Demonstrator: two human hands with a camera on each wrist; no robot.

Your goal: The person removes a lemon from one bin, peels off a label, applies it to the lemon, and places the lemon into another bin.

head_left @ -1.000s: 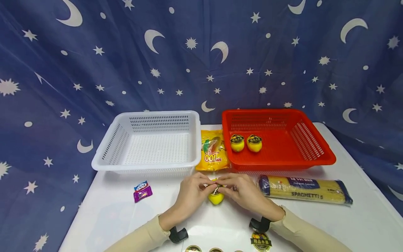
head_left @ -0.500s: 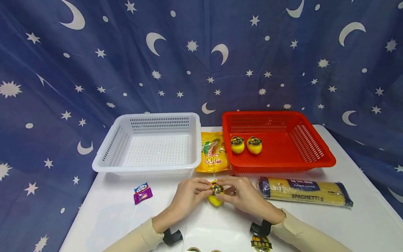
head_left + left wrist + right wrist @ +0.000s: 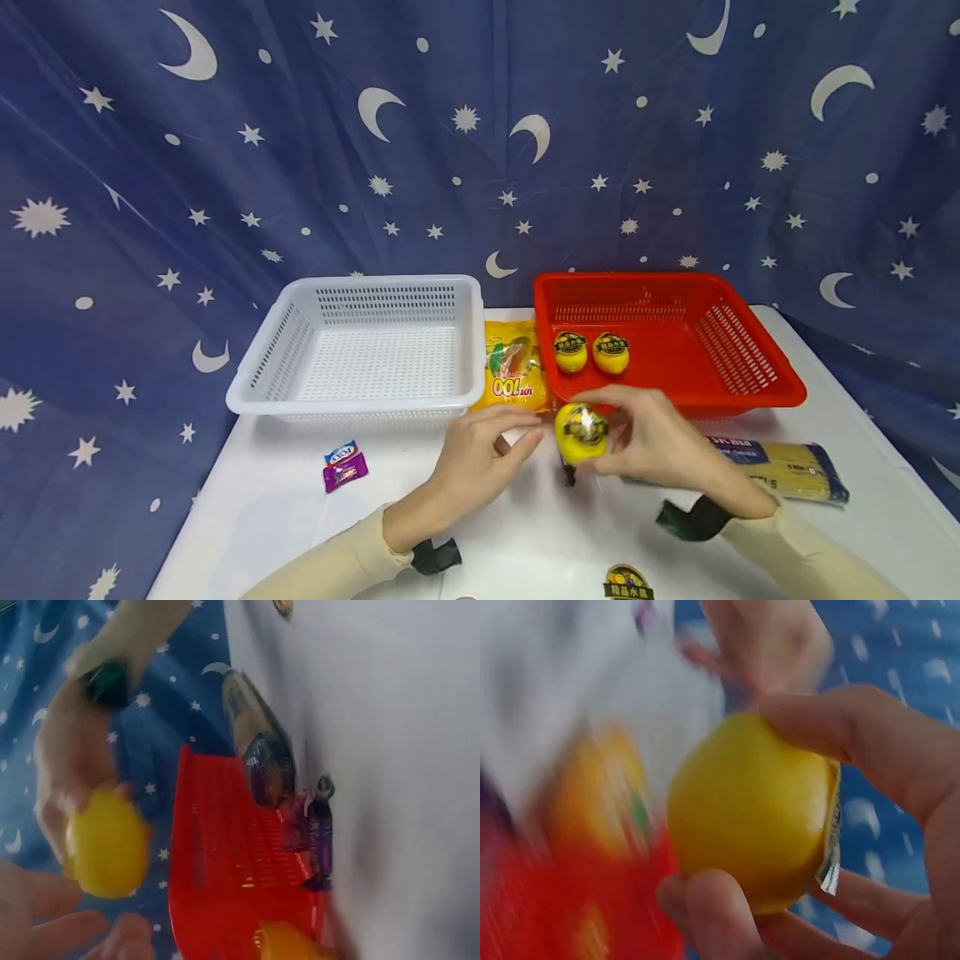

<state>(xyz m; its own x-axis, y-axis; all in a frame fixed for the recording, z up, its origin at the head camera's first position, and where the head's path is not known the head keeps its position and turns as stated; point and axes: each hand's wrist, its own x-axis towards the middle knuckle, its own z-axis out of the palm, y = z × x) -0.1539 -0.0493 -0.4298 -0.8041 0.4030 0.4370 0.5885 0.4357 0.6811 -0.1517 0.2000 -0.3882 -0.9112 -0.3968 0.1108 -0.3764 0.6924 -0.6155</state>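
Observation:
My right hand (image 3: 667, 437) grips a yellow lemon (image 3: 574, 454) between thumb and fingers, raised above the table in front of the red basket (image 3: 675, 400). A black and gold sticker (image 3: 586, 428) sits on the lemon; in the right wrist view one edge of this label (image 3: 832, 825) stands off the peel. My left hand (image 3: 476, 462) is beside it with fingers loosely bent, holding nothing, apart from the lemon. Inside the red basket lie two more lemons with similar labels, a left lemon (image 3: 571, 360) and a right lemon (image 3: 611, 362).
A white basket (image 3: 360, 407) stands at the back left. Between the baskets lies a yellow candy bag (image 3: 513, 367). A spaghetti pack (image 3: 798, 475) lies at right, partly hidden. Two wrapped candies (image 3: 346, 472) are at left, purple wrappers (image 3: 321, 832) near the red basket. A loose sticker (image 3: 628, 582) lies in front.
Both hands were together at the lemon on its label. The right hand has lifted the lemon and carried it to the right; the left hand has let go and stays near its place.

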